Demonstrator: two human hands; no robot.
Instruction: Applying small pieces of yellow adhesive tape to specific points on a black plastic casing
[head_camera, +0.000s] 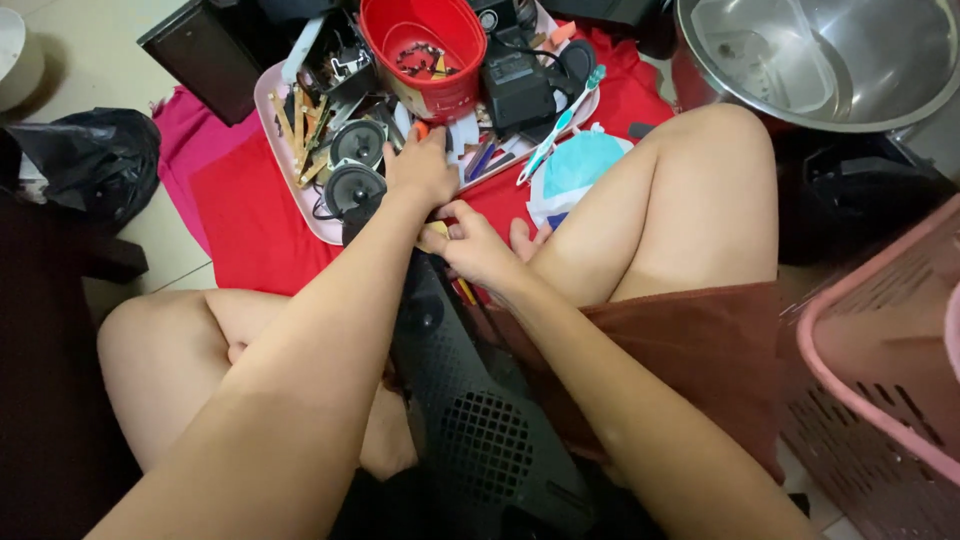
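Note:
I sit cross-legged on the floor with a long black plastic housing (470, 400) with grille holes lying across my lap. My left hand (422, 165) reaches forward onto the pink tray (270, 110), fingers down among small tools beside two round black speakers (355, 165). My right hand (470, 245) rests at the far end of the black housing, fingers curled around a small yellowish piece; I cannot tell exactly what it is. A red bucket (425, 50) with small parts inside stands on the tray just beyond my left hand.
A red cloth (250, 220) lies under the tray. A toothbrush (560, 125) and a blue-white mask (580, 165) lie right of the tray. A metal pot (830, 60) stands at the top right, a pink basket (870, 370) at the right, a black bag (90, 160) at the left.

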